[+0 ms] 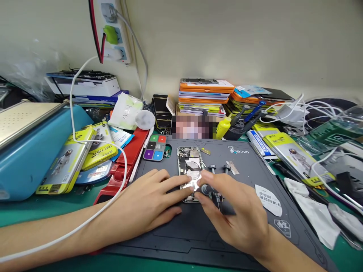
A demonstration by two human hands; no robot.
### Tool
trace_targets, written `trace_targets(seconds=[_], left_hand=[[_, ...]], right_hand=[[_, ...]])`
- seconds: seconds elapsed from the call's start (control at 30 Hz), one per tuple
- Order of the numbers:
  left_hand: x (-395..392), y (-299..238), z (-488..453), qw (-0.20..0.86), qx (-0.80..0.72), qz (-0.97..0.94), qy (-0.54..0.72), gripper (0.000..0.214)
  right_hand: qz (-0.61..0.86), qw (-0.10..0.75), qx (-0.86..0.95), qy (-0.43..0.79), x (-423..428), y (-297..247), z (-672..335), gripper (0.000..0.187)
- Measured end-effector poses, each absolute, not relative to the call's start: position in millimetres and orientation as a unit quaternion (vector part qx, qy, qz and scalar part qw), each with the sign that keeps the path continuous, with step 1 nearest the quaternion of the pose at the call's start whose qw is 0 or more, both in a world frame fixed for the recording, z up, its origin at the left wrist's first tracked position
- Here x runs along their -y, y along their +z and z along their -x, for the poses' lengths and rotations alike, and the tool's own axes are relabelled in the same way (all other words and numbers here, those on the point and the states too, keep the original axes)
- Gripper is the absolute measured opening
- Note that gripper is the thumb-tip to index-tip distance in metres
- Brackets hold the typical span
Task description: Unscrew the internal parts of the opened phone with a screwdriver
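An opened phone (pixel 190 166) with its insides showing lies on a dark grey work mat (pixel 249 166). My left hand (pixel 147 200) rests flat on the mat with its fingers stretched onto the phone's lower left edge. My right hand (pixel 235 211) pinches a small black screwdriver (pixel 206 189) whose tip is at the phone's lower right part. Two more screwdriver bits (pixel 219 168) lie on the mat just right of the phone.
A coloured screw tray (pixel 155 148) sits at the mat's upper left. A red tool (pixel 124 166), battery packs (pixel 70 158) and a blue machine (pixel 28 147) lie to the left. A white cable (pixel 93 211) crosses my left forearm. Stacked phone boxes (pixel 204 96) stand behind; packs and cables crowd the right.
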State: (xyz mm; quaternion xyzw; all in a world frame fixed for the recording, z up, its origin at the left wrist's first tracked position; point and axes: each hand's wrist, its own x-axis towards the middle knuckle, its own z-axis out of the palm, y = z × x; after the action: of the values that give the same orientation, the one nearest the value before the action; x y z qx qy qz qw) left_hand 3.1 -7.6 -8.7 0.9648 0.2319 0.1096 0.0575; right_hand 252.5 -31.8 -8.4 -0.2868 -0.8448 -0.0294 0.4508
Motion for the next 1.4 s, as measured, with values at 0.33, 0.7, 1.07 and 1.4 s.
trace_targets(seconds=[0.33,0.7,1.07,1.4], left_hand=[[5.7,-10.3,-6.2,0.054,-0.242,-0.962,0.114,0.039],[9.4,-9.7,-4.1,-0.028,-0.294,-0.940,0.170,0.024],[11.4,-10.6,-3.1,-0.050,-0.328,-0.933,0.140,0.059],[12.9,-8.6,-5.0,-0.017,-0.334,-0.934,0.124,0.035]], right_hand=[[0.300,0.446,0.841,-0.060,34.2,-6.7,-251.1,0.052],[0.288,0.434,0.852,-0.041,34.7,-8.1,-251.3,0.043],[0.291,0.425,0.856,-0.043,33.0,-9.2,-250.2,0.048],[0.312,0.428,0.848,-0.034,47.4,2.6,-246.6,0.020]])
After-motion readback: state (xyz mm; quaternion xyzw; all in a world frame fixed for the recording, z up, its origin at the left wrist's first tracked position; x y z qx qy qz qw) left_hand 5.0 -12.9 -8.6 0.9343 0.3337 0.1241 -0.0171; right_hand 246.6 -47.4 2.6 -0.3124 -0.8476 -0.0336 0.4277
